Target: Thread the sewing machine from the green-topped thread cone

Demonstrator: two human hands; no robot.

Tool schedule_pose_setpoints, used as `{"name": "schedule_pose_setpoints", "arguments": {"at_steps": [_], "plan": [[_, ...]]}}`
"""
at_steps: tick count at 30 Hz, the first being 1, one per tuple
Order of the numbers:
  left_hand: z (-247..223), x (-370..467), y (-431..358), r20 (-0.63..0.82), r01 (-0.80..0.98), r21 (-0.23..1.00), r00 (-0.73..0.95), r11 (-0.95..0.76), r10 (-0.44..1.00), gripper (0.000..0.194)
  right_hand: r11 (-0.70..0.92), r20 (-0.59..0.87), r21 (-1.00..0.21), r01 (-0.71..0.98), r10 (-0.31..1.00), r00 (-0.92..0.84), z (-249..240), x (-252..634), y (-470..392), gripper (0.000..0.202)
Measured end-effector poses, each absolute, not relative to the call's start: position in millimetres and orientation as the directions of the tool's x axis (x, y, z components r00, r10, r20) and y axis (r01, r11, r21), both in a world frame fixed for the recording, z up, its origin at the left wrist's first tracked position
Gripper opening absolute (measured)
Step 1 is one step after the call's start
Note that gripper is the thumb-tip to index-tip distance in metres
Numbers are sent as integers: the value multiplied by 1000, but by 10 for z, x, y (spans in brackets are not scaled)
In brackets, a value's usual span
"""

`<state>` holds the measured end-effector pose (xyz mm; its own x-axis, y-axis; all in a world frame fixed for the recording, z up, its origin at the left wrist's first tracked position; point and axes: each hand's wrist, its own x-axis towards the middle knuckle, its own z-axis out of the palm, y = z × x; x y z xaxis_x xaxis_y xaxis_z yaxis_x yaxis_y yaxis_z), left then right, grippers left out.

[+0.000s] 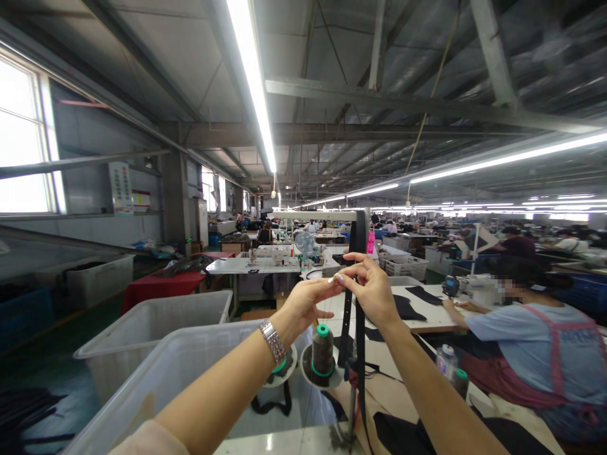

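Observation:
Both my hands are raised in front of me, fingertips meeting. My left hand (306, 302), with a metal watch (274, 342) on the wrist, pinches something very thin, apparently a thread, against the fingers of my right hand (372, 287). Just below them a dark grey thread cone (322, 349) with a green top stands on a thread stand. A black strap (359, 278) hangs from the stand's white top bar (315, 215), right behind my right hand.
Two large translucent plastic bins (156, 322) stand at my left front. A person in a blue shirt and pink apron (531, 341) sits at the right, at a table with black fabric pieces (408, 308). Rows of work tables and other workers fill the hall behind.

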<state>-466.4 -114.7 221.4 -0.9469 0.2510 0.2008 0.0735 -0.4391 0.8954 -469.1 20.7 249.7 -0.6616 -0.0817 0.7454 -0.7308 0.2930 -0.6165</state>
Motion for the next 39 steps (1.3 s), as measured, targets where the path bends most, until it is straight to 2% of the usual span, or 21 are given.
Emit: {"name": "schedule_pose_setpoints", "arguments": {"at_steps": [7, 15, 22, 26, 31, 34, 39], "plan": [[2255, -4616, -1134, 217, 103, 902, -948, -419, 233, 32, 357, 800, -538, -763, -69, -597, 2444, -4722, 210, 34], [2263, -4609, -1107, 231, 138, 904, -954, -405, 189, 27, 304, 754, -616, -727, -41, -656, 2461, -4675, 170, 46], [2249, -4617, -1121, 226, 152, 921, -958, -359, 175, 25, 105, 656, -749, -654, -19, -755, 2434, -4724, 154, 60], [2251, -4598, -1106, 223, 154, 933, -957, -325, 185, 19, 29, 661, -750, -661, 56, -748, 2422, -4743, 140, 59], [2240, -4597, -1114, 242, 167, 934, -946, -317, 216, 19, -51, 676, -731, -680, 77, -733, 2407, -4778, 131, 58], [2240, -4595, -1140, 254, 172, 936, -935, -307, 249, 24, -57, 670, -736, -675, 78, -738, 2394, -4796, 137, 61], [2264, -4603, -1130, 265, 172, 926, -930, -335, 254, 34, 30, 690, -723, -690, 78, -720, 2380, -4783, 130, 63]]}}
